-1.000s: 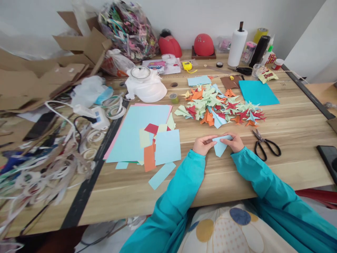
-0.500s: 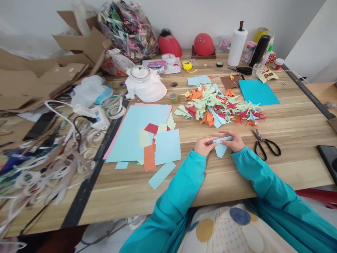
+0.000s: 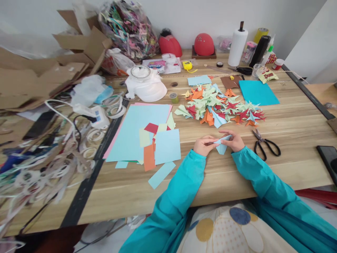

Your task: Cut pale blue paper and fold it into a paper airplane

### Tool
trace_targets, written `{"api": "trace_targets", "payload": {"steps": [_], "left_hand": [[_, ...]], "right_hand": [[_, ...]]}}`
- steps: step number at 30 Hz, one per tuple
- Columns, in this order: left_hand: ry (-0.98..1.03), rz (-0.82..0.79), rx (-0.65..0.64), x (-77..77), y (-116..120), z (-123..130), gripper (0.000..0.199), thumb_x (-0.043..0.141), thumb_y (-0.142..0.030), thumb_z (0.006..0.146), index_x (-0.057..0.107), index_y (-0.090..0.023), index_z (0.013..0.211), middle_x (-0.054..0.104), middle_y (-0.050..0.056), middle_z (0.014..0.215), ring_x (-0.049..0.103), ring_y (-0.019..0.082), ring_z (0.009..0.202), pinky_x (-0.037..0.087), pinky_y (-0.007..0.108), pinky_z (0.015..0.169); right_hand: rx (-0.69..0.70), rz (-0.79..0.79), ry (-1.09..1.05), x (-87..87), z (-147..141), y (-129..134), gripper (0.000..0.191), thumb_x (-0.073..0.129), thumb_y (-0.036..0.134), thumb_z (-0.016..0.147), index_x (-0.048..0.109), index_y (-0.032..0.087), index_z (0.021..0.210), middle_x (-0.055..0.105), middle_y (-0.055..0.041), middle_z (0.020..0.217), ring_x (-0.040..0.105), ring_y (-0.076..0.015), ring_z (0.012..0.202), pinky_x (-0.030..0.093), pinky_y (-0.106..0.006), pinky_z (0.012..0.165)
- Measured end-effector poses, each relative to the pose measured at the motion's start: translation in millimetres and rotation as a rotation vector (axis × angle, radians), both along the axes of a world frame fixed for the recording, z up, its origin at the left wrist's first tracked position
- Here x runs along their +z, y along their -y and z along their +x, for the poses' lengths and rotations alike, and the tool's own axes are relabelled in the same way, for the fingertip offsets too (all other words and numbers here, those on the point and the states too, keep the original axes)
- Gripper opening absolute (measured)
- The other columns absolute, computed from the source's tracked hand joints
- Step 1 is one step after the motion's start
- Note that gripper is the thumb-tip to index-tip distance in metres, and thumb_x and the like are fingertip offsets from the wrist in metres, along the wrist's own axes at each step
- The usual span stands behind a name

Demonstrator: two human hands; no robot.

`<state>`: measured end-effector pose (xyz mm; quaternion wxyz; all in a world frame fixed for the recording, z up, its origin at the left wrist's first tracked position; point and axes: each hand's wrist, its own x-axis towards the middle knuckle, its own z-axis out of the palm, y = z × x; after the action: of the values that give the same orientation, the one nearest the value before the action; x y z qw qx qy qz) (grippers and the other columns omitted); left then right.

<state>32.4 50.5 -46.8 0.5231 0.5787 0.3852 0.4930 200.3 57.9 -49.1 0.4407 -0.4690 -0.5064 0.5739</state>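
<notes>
Between my hands is a small folded piece of light blue paper (image 3: 222, 149), its pointed lower part hanging down. My left hand (image 3: 204, 145) pinches its left corner between thumb and fingers. On the other side, my right hand (image 3: 235, 141) grips the upper right edge. Beyond my hands lies a heap of folded paper pieces (image 3: 207, 102) in green, orange, red and blue. A pair of scissors (image 3: 265, 143) with black handles rests to the right of my right hand. Left of my left hand lie a light blue paper square (image 3: 167, 147) and a blue strip (image 3: 162, 175).
Large coloured sheets (image 3: 131, 130) lie stacked left of centre. A turquoise sheet (image 3: 258, 92) is at the back right, near a white roll (image 3: 237, 47). Tangled cords and ribbons (image 3: 39, 175) and a cardboard box (image 3: 79, 45) crowd the left side. A phone (image 3: 328, 160) lies at the right edge.
The blue paper has been turned and bent between my fingers, so its hanging part looks smaller and shows a crease. Both hands stay almost in place.
</notes>
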Motion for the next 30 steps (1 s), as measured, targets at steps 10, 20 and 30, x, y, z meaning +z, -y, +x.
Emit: {"api": "trace_targets", "payload": {"steps": [10,20,30], "left_hand": [[-0.064,0.081,0.023,-3.6,-1.3,-0.4,0.018,0.073,-0.027,0.06,0.072,-0.02,0.077,0.064,0.004,0.072,0.058,0.013,0.066,0.047,0.025,0.06],[-0.156,0.136,0.031,-1.8,0.5,0.1,0.021,0.07,-0.032,0.064,0.071,-0.019,0.08,0.063,0.005,0.074,0.055,0.012,0.063,0.046,0.025,0.057],[-0.2,0.093,0.02,-2.5,-0.4,-0.5,0.021,0.07,-0.032,0.064,0.071,-0.018,0.079,0.063,0.005,0.075,0.054,0.012,0.063,0.044,0.025,0.057]], "right_hand": [[-0.02,0.024,0.036,1.6,-1.3,0.0,0.053,0.077,0.033,0.05,0.061,0.02,0.099,0.063,0.0012,0.067,0.057,-0.014,0.06,0.045,-0.028,0.059],[-0.027,0.024,0.053,-0.4,-1.2,0.5,0.055,0.077,0.033,0.05,0.06,0.019,0.101,0.061,0.0021,0.064,0.054,-0.0131,0.057,0.044,-0.027,0.055],[-0.083,0.033,0.097,0.9,-2.1,2.8,0.056,0.076,0.034,0.052,0.059,0.02,0.103,0.059,0.0017,0.062,0.052,-0.0131,0.055,0.043,-0.027,0.053]]}}
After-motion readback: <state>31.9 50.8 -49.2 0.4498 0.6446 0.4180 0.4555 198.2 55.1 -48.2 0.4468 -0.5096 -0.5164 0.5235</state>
